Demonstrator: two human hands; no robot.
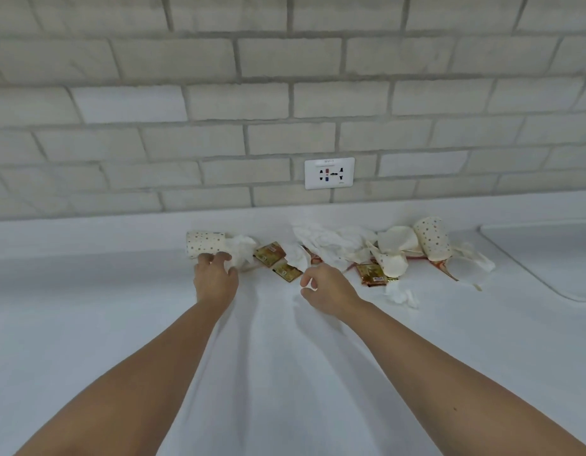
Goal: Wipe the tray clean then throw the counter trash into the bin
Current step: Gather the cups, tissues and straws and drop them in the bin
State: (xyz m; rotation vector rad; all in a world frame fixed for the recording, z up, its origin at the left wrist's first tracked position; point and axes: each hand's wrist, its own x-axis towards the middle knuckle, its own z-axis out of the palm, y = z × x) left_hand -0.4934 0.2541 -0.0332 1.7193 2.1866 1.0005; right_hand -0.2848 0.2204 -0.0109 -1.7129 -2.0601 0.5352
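Forearms (137, 373) stretch across the counter (278, 373). The left hand (216, 279) grips a tissue (243, 250) beside a cup (204, 243). The right hand (329, 291) curls at a second tissue (296, 255), grasp unclear. More trash (393, 255) lies to its right.

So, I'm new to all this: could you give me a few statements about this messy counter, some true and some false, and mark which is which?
1. A spotted paper cup lies on its side at the fingertips of the left hand. True.
2. A cable is plugged into the wall socket. False: nothing is plugged in.
3. Brown-gold sachets lie among crumpled white tissues. True.
4. The wall is dark green tile. False: it is pale brick.
5. A bin stands on the counter. False: no bin is in view.
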